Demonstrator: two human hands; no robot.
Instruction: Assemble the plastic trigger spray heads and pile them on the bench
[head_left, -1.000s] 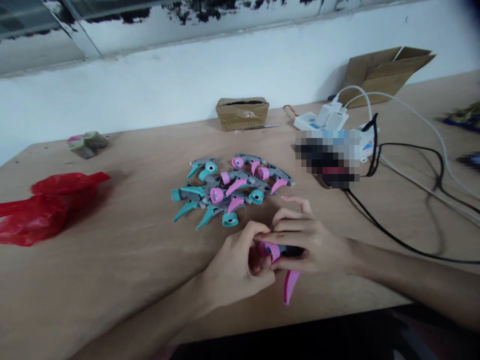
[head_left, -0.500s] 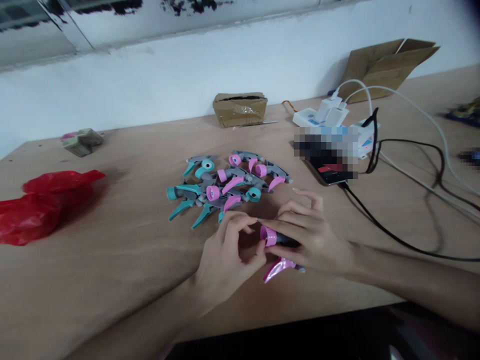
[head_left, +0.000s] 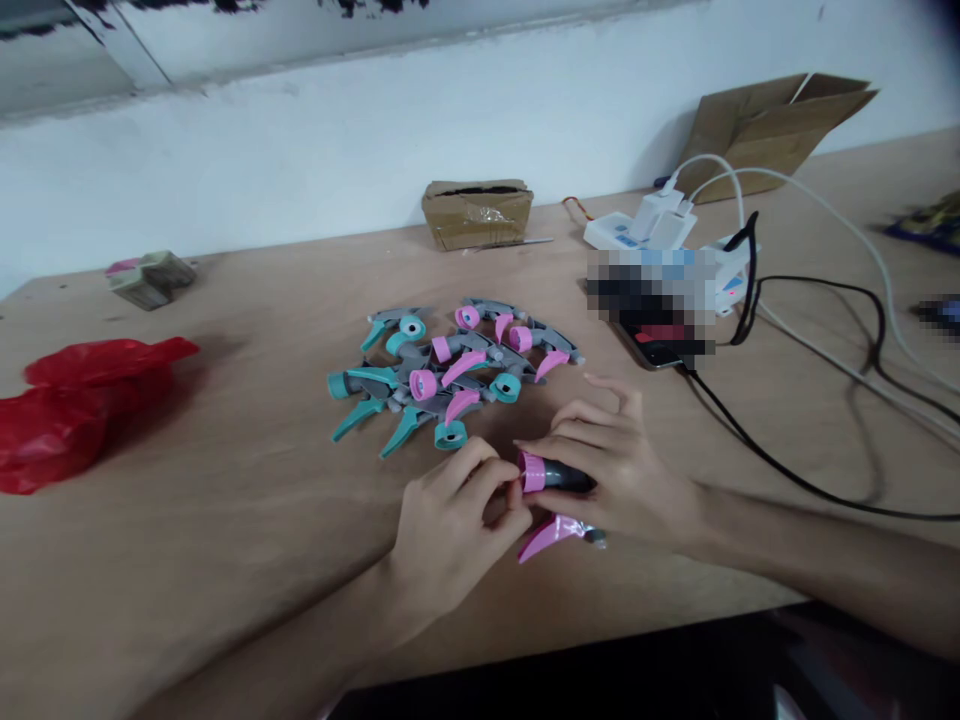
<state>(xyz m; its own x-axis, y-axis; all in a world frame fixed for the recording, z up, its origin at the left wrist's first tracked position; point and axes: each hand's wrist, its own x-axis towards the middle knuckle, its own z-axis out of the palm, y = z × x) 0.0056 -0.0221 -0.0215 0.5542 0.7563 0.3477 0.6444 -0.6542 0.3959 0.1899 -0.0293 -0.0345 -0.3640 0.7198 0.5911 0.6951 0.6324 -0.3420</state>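
My right hand (head_left: 615, 465) is wrapped round a grey trigger spray head (head_left: 566, 476) with a pink screw collar and a pink trigger. It lies on its side near the table's front edge, its collar facing left and its trigger toward me. My left hand (head_left: 454, 530) is closed in a pinch at the collar's open mouth. What the left fingertips hold, if anything, is too small to make out. Just beyond both hands lies a pile of grey spray heads (head_left: 469, 360), some with pink and some with teal collars and triggers.
To the left sits a red plastic bag (head_left: 97, 405), with a small block-like bundle (head_left: 154, 280) behind it. A small cardboard box (head_left: 478, 215) stands by the wall. At the right are a phone (head_left: 652, 340), a power strip (head_left: 611, 232), cables and an open carton (head_left: 757, 135).
My left fingers have drawn together into a pinch at the collar mouth. The spray head in my right hand has shifted very slightly left, exposing more of its dark neck.
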